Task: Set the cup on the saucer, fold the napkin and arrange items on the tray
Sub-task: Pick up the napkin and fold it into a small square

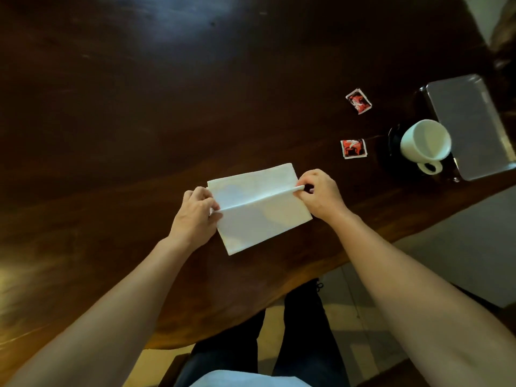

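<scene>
- The left hand (195,216) pinches the left end of a raised crease in a white napkin (259,208), thumb and fingers closed on the fold.
- The right hand (321,194) does the same at the crease's right end, fingertips closed tight on the paper ridge.
- Both bare forearms reach in from the near edge of the view, one on each side of the napkin.
- The napkin lies on a dark wooden table (139,107), close to its near edge and a little right of centre; the pinched ridge runs across it from lower left to upper right, with flat halves on the far and near sides.
- To the right and farther away lie two small red-and-white sachets, well apart from the napkin: the nearer sachet (353,148) and the farther sachet (358,101).
- Right of the nearer sachet stands a white cup (425,141), upright, its handle turned toward the near side.
- The cup sits on a dark saucer (393,141); the saucer blends into the table, so its full outline is hard to make out.
- Just beyond the cup on the right lies a grey rectangular tray (472,127), bare as far as it shows, its right side cut off by the frame.
- Below the table edge the person's dark trousers (301,331) and a tiled floor (452,247) show.
</scene>
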### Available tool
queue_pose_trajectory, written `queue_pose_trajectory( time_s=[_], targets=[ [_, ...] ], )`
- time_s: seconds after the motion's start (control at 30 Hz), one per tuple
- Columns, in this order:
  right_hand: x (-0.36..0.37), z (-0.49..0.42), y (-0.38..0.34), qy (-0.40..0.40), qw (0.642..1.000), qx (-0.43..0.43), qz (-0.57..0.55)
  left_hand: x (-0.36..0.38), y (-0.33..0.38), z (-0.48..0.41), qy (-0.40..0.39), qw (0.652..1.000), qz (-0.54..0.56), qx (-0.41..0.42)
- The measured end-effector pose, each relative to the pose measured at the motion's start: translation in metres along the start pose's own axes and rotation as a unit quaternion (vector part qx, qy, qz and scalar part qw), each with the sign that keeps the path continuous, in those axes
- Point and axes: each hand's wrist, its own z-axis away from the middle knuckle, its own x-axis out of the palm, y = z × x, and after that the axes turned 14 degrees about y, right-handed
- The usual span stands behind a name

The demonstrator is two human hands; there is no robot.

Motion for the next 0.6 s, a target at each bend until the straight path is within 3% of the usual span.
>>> queue_pose_trajectory(
  time_s=[0.07,0.13,0.23,0.3,0.37,0.47,0.53,0.6],
  targets=[
    [-0.014,-0.001,-0.002,-0.008,0.992,0.058,-0.110,-0.014,0.000,-0.001,0.027,0.993,0.113,-0.008],
    [-0.024,-0.002,-0.008,-0.026,0.973,0.110,-0.199,-0.028,0.000,-0.003,0.027,0.953,0.290,-0.086],
    [-0.023,0.001,-0.023,-0.027,0.949,0.163,-0.268,-0.031,0.015,-0.012,-0.009,0.831,0.487,-0.268],
    [-0.015,0.004,-0.031,-0.017,0.943,0.199,-0.267,-0.025,0.023,-0.018,-0.033,0.746,0.508,-0.431],
    [-0.008,0.006,-0.034,-0.030,0.931,0.253,-0.261,-0.020,0.022,-0.018,-0.103,0.686,0.512,-0.506],
    [-0.005,0.011,-0.034,-0.064,0.895,0.326,-0.298,-0.019,0.013,-0.014,-0.177,0.657,0.538,-0.498],
    [-0.007,0.014,-0.036,-0.066,0.911,0.306,-0.270,-0.019,0.012,-0.012,-0.192,0.648,0.547,-0.494],
    [-0.009,0.021,-0.044,-0.030,0.951,0.229,-0.207,-0.020,0.021,-0.009,-0.187,0.640,0.556,-0.496]
  ],
)
